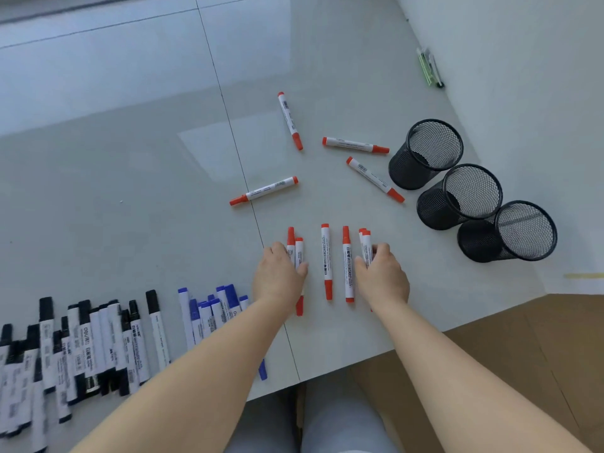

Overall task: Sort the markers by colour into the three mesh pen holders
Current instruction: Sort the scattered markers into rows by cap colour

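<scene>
Head cam: the left hand [279,276] rests on two red markers [295,253] with fingers curled over them, the right hand [382,273] pinches another red pair [365,243], and two more lie loose between [336,263], all on the white table [130,158]. Scooping them together could roll one off the near edge, since those barrels are round and the edge is close. Count-wise I get ten reds including four scattered ones [356,145], three mesh pen holders [457,194] all empty on the right, plus blue [212,308] and black [81,338] piles too overlapped to count.
</scene>
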